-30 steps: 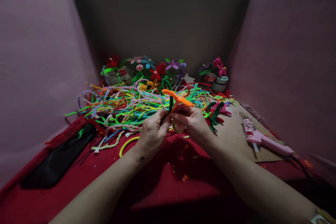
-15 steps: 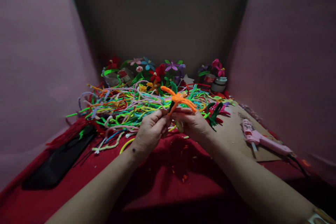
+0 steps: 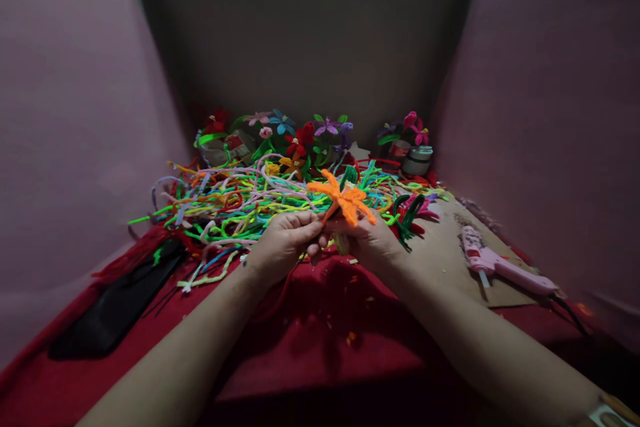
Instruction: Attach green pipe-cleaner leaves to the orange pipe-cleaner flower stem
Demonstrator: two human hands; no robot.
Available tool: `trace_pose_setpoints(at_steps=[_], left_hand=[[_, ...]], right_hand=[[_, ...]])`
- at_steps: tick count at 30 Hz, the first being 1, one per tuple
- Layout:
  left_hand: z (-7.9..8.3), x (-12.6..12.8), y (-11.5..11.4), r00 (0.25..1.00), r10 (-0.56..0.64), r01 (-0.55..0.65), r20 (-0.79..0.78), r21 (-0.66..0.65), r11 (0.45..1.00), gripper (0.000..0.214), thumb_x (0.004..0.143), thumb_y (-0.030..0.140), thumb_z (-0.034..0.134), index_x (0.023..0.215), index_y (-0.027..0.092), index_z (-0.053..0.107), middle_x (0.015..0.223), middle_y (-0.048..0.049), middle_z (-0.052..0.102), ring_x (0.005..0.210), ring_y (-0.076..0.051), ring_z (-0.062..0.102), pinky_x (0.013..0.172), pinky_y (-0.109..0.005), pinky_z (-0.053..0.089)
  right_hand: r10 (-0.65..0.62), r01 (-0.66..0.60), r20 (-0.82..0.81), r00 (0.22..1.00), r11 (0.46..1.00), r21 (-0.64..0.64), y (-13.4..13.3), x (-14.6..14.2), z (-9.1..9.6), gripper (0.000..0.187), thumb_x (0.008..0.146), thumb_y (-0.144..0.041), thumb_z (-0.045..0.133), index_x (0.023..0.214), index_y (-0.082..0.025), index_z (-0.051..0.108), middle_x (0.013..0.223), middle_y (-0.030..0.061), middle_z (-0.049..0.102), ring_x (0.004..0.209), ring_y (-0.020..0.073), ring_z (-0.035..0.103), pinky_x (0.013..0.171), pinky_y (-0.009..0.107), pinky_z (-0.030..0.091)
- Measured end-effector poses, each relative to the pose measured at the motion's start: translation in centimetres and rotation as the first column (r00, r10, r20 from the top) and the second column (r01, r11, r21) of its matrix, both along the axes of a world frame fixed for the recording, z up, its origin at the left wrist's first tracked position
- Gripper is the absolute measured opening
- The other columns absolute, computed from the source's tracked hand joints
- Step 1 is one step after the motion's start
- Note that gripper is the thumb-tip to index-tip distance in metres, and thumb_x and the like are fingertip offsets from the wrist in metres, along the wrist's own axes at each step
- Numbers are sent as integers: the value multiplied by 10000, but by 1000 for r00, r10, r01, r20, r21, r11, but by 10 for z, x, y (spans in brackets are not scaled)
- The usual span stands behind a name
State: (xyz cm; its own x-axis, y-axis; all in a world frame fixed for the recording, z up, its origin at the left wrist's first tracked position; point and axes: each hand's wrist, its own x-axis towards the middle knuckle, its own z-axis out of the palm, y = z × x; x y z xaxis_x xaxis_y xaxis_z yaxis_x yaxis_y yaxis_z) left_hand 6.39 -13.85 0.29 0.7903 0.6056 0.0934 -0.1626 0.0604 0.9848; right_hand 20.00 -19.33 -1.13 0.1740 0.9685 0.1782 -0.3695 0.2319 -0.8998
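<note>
An orange pipe-cleaner flower (image 3: 344, 197) with several long petals is held up between my two hands, its face turned partly up. My left hand (image 3: 293, 235) pinches the flower near its base with thumb and fingertips. On the other side, my right hand (image 3: 367, 237) is closed around its underside; the petals partly cover those fingers. A bit of dark green shows behind the petals. Just beyond lies a tangled heap of colourful pipe cleaners (image 3: 240, 197).
A pink glue gun (image 3: 505, 269) rests on a tan board (image 3: 463, 287) at right. Dark green pipe cleaners (image 3: 410, 220) lie beside my right wrist. At left is a flat black object (image 3: 110, 310). Finished flowers (image 3: 297, 140) and a jar (image 3: 417, 160) stand along the back.
The orange flower has turned, so its petals now spread more toward the front and right. Both hands have shifted slightly and still hold it.
</note>
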Motion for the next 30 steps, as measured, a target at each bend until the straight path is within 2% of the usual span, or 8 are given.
trace_pose_setpoints(at_steps=[4,9,11,13,18,20,24,30], left_hand=[[-8,8,-5,960,279,-260,-31,279,924,208,811,342,513,870,145,544,716,-15,582,543,-107,539,533,-245,448],[-23,5,-5,829,554,-352,83,846,400,152,826,283,477,886,173,562,767,-42,587,701,-154,558,684,-280,440],[-26,3,-2,822,561,-314,101,902,297,140,832,255,460,820,171,571,749,-47,582,708,-158,552,693,-280,427],[-25,2,-2,826,556,-332,93,878,346,158,844,248,448,785,174,575,725,-35,576,685,-144,547,670,-261,420],[-9,2,-8,926,376,-332,-19,433,838,197,826,318,501,720,167,569,520,41,464,414,-62,389,414,-192,310],[-2,1,-9,967,251,-235,-39,243,941,212,796,334,547,685,154,559,491,48,455,365,-44,350,361,-182,257],[4,-5,-7,999,45,-46,-25,-18,999,178,722,308,638,750,138,595,497,39,499,324,-19,329,328,-157,230],[2,-12,-3,969,-246,232,-34,-228,946,330,600,434,710,621,134,575,346,63,379,242,-8,203,281,-158,124]], right_hand=[[-39,37,-150,988,999,-16,6,-7,-3,154,554,-205,719,687,-179,645,617,2,591,518,124,501,491,264,408],[-109,102,-192,975,994,-45,7,-15,-2,133,545,-196,721,646,-178,636,647,2,599,582,132,519,518,254,402],[-134,133,-190,972,991,-18,6,-17,0,157,536,-186,731,658,-176,633,634,-13,587,562,115,501,514,246,391],[-153,156,-179,972,988,4,4,-18,1,177,527,-180,747,649,-171,620,569,-37,548,495,88,450,478,235,360],[-96,98,-51,994,994,44,2,-11,2,128,580,-215,740,613,-152,634,504,-34,531,452,83,442,458,235,362],[-52,55,-43,998,997,60,2,-7,3,122,584,-219,737,658,-154,665,583,-9,599,515,110,519,516,256,421],[83,-83,-37,996,996,14,-1,1,6,181,564,-218,744,725,-157,687,624,2,629,563,133,559,542,268,447],[201,-201,-7,980,979,17,-8,1,10,126,556,-206,734,651,-160,664,591,-7,599,487,99,492,408,213,342]])
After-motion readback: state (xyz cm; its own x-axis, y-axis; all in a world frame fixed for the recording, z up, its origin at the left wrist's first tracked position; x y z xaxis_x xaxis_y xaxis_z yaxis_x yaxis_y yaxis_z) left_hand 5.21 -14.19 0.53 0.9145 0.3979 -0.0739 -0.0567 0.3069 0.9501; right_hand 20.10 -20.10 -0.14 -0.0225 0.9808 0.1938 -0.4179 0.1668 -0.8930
